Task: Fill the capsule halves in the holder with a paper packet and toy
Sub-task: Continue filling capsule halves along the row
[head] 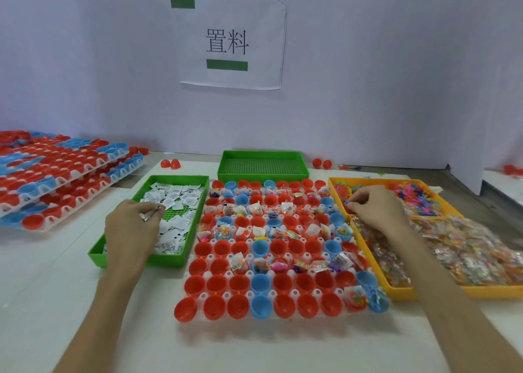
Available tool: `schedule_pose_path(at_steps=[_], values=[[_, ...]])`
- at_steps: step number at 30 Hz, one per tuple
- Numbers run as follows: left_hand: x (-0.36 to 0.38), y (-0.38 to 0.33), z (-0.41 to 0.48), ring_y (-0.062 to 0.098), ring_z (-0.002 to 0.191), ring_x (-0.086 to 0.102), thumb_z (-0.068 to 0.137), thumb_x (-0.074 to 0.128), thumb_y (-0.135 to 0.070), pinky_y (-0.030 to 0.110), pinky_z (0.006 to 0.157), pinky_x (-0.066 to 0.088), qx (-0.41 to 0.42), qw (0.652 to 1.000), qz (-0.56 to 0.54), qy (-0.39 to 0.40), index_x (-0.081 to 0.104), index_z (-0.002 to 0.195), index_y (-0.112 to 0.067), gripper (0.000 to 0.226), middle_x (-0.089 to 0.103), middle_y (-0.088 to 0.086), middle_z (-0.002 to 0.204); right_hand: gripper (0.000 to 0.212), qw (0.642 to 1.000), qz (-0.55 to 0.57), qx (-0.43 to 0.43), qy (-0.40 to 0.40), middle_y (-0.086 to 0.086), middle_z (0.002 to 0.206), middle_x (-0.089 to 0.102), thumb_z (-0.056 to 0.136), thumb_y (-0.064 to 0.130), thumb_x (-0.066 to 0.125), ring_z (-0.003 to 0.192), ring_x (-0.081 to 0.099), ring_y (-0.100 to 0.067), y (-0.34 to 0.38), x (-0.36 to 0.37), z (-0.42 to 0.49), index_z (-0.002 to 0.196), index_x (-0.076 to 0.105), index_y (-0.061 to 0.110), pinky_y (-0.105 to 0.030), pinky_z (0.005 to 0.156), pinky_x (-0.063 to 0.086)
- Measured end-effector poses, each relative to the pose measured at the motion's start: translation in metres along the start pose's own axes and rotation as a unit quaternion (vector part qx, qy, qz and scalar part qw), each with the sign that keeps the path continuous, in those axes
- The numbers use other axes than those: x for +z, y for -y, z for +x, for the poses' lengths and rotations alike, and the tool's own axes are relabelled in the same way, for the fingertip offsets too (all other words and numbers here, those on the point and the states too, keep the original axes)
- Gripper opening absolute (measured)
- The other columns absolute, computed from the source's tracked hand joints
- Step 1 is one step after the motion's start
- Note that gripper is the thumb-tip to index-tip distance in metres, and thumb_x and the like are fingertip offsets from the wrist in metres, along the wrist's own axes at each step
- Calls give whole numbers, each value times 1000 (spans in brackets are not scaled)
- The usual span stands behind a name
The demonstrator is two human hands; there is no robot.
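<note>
Centre of the bench (pixel 254 344): a white holder (pixel 249 273) carries a grid of red and blue capsule halves (pixel 281 283), open side up. Halves that hold white packets and small clear bags of coloured pieces lie in alternate rows. Two more filled halves sit at the right end of the nearest row.

Left hand (pixel 133 228): it hovers over the green tray (pixel 181 259) that lies just beside the holder's left edge. Its fingers (pixel 154 210) are curled together, with thumb and forefinger pinching a small pale piece, apparently a paper packet (pixel 145 217). Loose packets (pixel 175 197) cover the tray floor beneath it.

Right hand (pixel 376 208): it reaches into the far yellow tray (pixel 336 191) at the holder's right. Its fingers (pixel 355 203) are bent downward with the tips among the small coloured toys (pixel 413 194). Whether they grip one cannot be told.

Other items:
- A nearer yellow tray (pixel 396 290) holds a heap of clear bagged toys (pixel 467 248).
- A second green tray (pixel 304 160) stands behind the holder.
- Stacked holders (pixel 65 174) loaded with red and blue halves lie at the far left.
- Loose red halves (pixel 322 163) rest near the wall.
- A paper sign (pixel 229 41) hangs on the wall.
</note>
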State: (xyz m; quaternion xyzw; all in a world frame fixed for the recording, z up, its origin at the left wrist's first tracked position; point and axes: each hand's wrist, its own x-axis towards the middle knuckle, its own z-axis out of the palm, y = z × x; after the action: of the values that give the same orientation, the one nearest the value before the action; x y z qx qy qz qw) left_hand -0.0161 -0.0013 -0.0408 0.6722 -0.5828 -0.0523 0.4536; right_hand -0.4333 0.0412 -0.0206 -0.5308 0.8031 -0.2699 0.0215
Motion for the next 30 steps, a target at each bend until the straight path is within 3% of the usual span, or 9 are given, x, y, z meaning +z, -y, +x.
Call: schedule_pose_path(at_steps=[2, 5, 9, 14, 16, 20, 23, 26, 30], values=[[-1, 1, -2, 28, 84, 63, 88, 74, -12, 45, 86, 54, -1, 1000, -1, 10, 79, 101, -8, 14, 73, 14, 100, 8, 1000, 14, -1, -14, 3, 93, 73, 92, 23, 70, 76, 58, -9, -3, -1, -3, 92, 78, 21, -32, 72, 54], [-2, 1, -7, 22, 79, 64, 86, 72, -5, 42, 83, 56, 19, 1000, -6, 6, 79, 98, -9, 15, 76, 12, 96, 9, 996, 55, -13, -65, 5, 86, 72, 93, 20, 69, 69, 58, -2, -8, -10, -8, 93, 78, 20, -22, 59, 44], [-6, -7, -11, 19, 81, 64, 87, 72, -4, 35, 83, 52, 24, 999, -32, -24, 77, 105, -6, 19, 77, 13, 97, 16, 977, 165, -42, -133, 1, 84, 72, 93, 15, 66, 74, 61, -1, -4, -50, -13, 84, 72, 27, -20, 62, 44], [-29, -45, -29, 5, 75, 67, 87, 74, -14, 13, 74, 54, 38, 986, -157, -30, 75, 107, -15, 19, 76, 3, 90, 21, 944, 305, -79, -99, 9, 89, 75, 95, 18, 66, 83, 68, -6, 29, -84, -48, 83, 74, 33, -23, 72, 50], [-36, -85, -44, -1, 73, 69, 84, 77, -19, 10, 73, 55, 46, 966, -253, 21, 75, 97, -26, 15, 75, -10, 78, 17, 913, 382, -117, -89, 12, 89, 76, 92, 19, 69, 88, 71, -6, 51, -91, -75, 87, 77, 33, -24, 76, 57], [-36, -156, -90, 7, 62, 70, 78, 80, -23, 13, 60, 54, 44, 902, -411, 126, 77, 83, -21, 6, 74, -4, 68, 13, 846, 493, -176, -99, 13, 90, 77, 83, 27, 72, 86, 73, -5, 92, -93, -135, 92, 78, 35, -13, 72, 55], [-36, -180, -115, 6, 57, 67, 75, 82, -23, 15, 57, 52, 43, 868, -475, 140, 78, 77, -18, 7, 73, -1, 63, 11, 843, 492, -189, -104, 13, 84, 76, 78, 24, 74, 81, 73, -4, 110, -83, -158, 87, 78, 29, -11, 71, 54], [-35, -184, -128, 7, 58, 67, 74, 78, -28, 15, 58, 53, -4, 829, -535, 161, 80, 77, -15, 13, 73, 2, 63, 16, 845, 488, -193, -105, 11, 81, 76, 81, 8, 76, 79, 72, -5, 114, -73, -163, 85, 76, 23, -12, 71, 53], [-30, -176, -142, 11, 63, 70, 71, 74, -34, 17, 62, 55, -52, 808, -551, 203, 81, 81, -18, 20, 74, 6, 68, 24, 859, 462, -184, -122, 14, 81, 74, 83, 3, 76, 81, 72, -7, 110, -67, -166, 85, 75, 28, -14, 72, 54]])
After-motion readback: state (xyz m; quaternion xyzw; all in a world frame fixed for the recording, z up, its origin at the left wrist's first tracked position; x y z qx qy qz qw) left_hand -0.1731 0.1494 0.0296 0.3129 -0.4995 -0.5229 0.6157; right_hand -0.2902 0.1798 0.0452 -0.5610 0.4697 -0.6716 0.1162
